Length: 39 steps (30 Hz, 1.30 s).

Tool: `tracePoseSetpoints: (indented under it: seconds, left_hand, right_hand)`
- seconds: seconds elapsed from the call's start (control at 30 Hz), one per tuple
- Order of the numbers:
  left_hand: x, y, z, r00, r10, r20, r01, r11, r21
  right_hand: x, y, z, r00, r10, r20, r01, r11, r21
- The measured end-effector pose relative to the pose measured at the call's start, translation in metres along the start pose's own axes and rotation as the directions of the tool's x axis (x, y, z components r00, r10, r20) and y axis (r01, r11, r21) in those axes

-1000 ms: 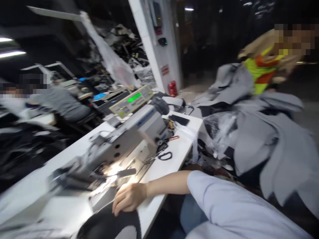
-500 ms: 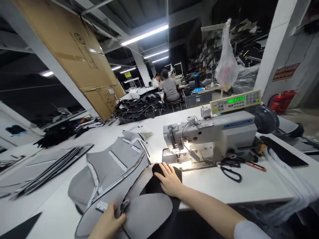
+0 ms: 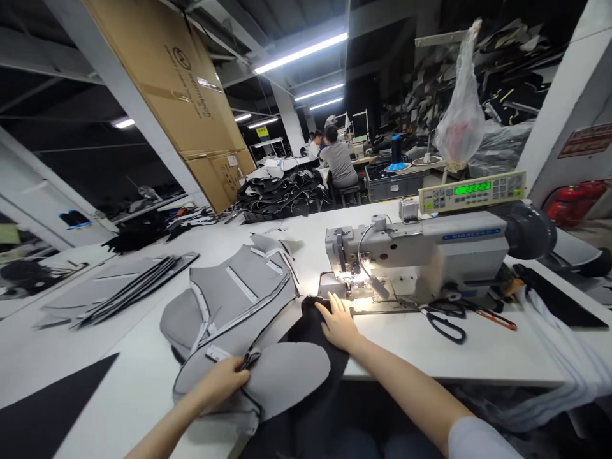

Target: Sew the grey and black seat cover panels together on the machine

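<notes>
The left grip (image 3: 222,380), a bare hand, pinches a dark bunched edge (image 3: 252,359) of the big grey cloth piece with white strips (image 3: 246,290). The right grip (image 3: 340,326), also a bare hand, has its fingers a bit spread and lies on a soft black cloth (image 3: 310,331), near the lit needle part of the grey metal sewing machine (image 3: 406,245). The big grey piece is on the flat white bench (image 3: 482,360), to the left of the machine. A smooth grey round flap (image 3: 291,376) lies between the two arms, partly over the black cloth. To the right of the right grip are scissors with black loops (image 3: 447,326) and a thin orange-handled tool (image 3: 497,319). A pile of flat grey pieces (image 3: 129,290) sits farther left
</notes>
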<state>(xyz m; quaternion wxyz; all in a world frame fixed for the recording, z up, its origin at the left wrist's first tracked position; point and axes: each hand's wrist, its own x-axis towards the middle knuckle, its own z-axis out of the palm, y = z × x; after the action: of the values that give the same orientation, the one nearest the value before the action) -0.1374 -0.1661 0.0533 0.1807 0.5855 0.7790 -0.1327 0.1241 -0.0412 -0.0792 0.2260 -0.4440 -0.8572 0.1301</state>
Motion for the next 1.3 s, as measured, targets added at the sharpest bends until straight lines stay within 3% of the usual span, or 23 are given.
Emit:
tracePoseSetpoints:
  seconds: [0.17,0.23,0.3,0.37,0.43,0.53,0.6,0.63,0.7,0.87,1.0,1.13,1.3]
  left_hand:
    - [-0.017,0.001,-0.076,0.984,-0.01,-0.178,0.047,0.977,0.207]
    - [-0.024,0.003,-0.087,0.988,-0.022,-0.154,0.065,0.957,0.282]
    - [-0.026,0.004,-0.074,0.999,-0.024,-0.033,0.031,0.964,0.262]
    - [-0.025,0.004,-0.046,0.998,-0.016,0.064,0.005,0.985,0.172]
    - [-0.022,0.003,-0.016,0.997,-0.038,0.065,0.031,0.995,0.095]
    - [-0.022,-0.001,0.014,0.987,-0.094,-0.133,0.105,0.991,0.082]
    - [-0.026,-0.002,0.025,0.943,-0.065,-0.328,0.104,0.989,0.105]
    - [-0.029,-0.002,0.029,0.917,-0.035,-0.398,0.087,0.99,0.114]
    - [-0.034,0.001,0.036,0.902,-0.001,-0.432,0.052,0.993,0.107]
    - [-0.045,0.018,0.042,0.941,-0.167,-0.295,0.196,0.978,0.069]
    - [-0.044,0.023,0.037,0.954,-0.276,-0.118,0.279,0.96,0.013]
    - [-0.029,0.011,0.045,0.984,-0.169,-0.05,0.168,0.986,-0.019]
    - [-0.008,-0.017,0.048,0.996,-0.075,-0.055,0.069,0.993,-0.097]
  right_hand:
    - [-0.001,-0.001,0.0,1.0,-0.022,-0.006,0.022,0.999,-0.032]
    - [-0.001,-0.002,-0.001,1.0,-0.03,-0.004,0.03,0.999,-0.045]
    - [-0.001,-0.002,-0.001,1.0,-0.031,0.002,0.031,0.998,-0.054]
    - [-0.001,-0.002,0.0,0.999,-0.032,0.007,0.033,0.998,-0.06]
    - [-0.001,-0.002,0.001,0.999,-0.036,0.012,0.037,0.997,-0.063]
    - [-0.001,-0.001,0.002,0.999,-0.039,0.017,0.04,0.997,-0.066]
    - [-0.001,-0.001,0.002,0.999,-0.037,0.016,0.038,0.997,-0.067]
    - [-0.001,-0.001,0.003,0.999,-0.035,0.016,0.036,0.997,-0.067]
    - [-0.001,-0.001,0.003,0.999,-0.032,0.018,0.033,0.997,-0.065]
    - [-0.001,0.0,0.003,0.999,-0.03,0.023,0.031,0.998,-0.06]
    - [-0.002,0.0,0.003,0.999,-0.031,0.017,0.032,0.997,-0.072]
    - [-0.002,-0.001,0.002,0.999,-0.04,0.01,0.04,0.995,-0.094]
    - [-0.001,-0.001,0.002,0.998,-0.057,0.014,0.058,0.992,-0.112]
